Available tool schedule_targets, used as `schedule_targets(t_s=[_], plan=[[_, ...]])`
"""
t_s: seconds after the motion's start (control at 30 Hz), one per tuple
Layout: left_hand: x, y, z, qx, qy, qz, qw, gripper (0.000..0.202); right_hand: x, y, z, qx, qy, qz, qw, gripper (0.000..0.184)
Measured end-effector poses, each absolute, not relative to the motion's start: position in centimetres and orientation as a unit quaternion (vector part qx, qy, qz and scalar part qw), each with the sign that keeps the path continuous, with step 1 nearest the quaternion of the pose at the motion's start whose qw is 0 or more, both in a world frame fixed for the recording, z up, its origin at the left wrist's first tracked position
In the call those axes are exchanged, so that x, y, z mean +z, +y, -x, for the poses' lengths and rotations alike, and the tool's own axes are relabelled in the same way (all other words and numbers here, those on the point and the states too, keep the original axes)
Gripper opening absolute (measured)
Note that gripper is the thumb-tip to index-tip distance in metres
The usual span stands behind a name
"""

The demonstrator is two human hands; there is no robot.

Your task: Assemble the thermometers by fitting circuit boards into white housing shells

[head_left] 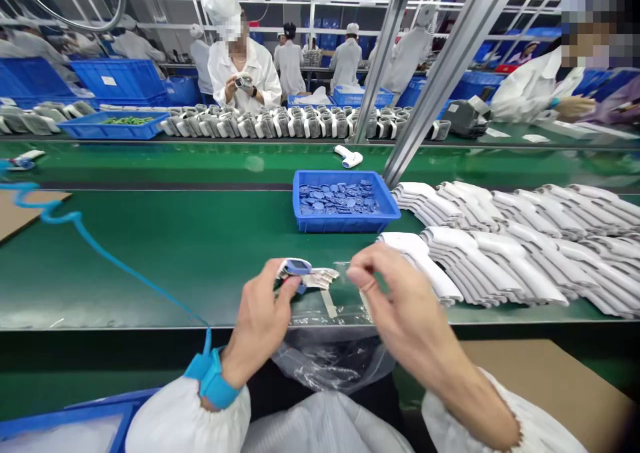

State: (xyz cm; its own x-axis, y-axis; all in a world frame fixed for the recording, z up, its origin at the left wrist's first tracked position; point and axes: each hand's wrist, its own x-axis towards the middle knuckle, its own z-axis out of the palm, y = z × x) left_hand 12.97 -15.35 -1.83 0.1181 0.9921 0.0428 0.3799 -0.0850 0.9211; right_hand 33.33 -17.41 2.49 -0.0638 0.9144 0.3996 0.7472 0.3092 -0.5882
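Observation:
My left hand (265, 316), with a blue strap round its wrist, is closed on a small white thermometer-like device (296, 267) that has a blue-framed dark screen. Beside the device lies a crumpled whitish piece (321, 278) at the table's front edge; whether the two touch is unclear. My right hand (400, 300) is to the right of it, thumb and fingers pinched together. What the pinch holds, if anything, cannot be made out. Between the hands a clear plastic bag (335, 360) hangs from the edge, with a beige strip (329, 303) above it.
A blue tray (345, 224) of blue plastic parts stands ahead. Stacked white shells (480, 266) cover the right side. A white handheld device (349, 156) lies on the green belt beyond. A blue coiled cord (120, 263) crosses the left. A co-worker (245, 73) works opposite.

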Motion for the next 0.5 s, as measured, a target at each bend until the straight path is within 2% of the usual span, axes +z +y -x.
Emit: schedule_targets(t_s=[0.07,0.13,0.23,0.37,0.43,0.5], plan=[[-2.3,-14.1,-12.2,0.391,0.56,-0.533,0.5,0.03,0.5,-16.0,-34.9,0.073,-0.689,0.638,0.336,0.027],[-2.7,-13.1,-11.4,0.379,0.535,-0.457,0.601,0.04,-2.6,-14.8,-36.5,0.008,-0.689,0.679,0.252,0.03],[-3.0,-12.5,-10.7,0.361,0.519,-0.421,0.65,0.049,-6.1,-14.5,-38.2,-0.049,-0.705,0.676,0.21,0.031],[-2.8,-12.0,-11.0,0.335,0.521,-0.42,0.663,0.039,-4.7,-16.4,-40.1,-0.156,-0.675,0.69,0.209,0.043],[-2.8,-11.7,-11.3,0.324,0.511,-0.416,0.679,0.036,-3.2,-17.1,-41.6,-0.221,-0.63,0.728,0.157,0.048],[-2.8,-11.4,-11.6,0.316,0.502,-0.405,0.696,0.035,-2.7,-17.1,-43.4,-0.235,-0.608,0.751,0.1,0.049]])
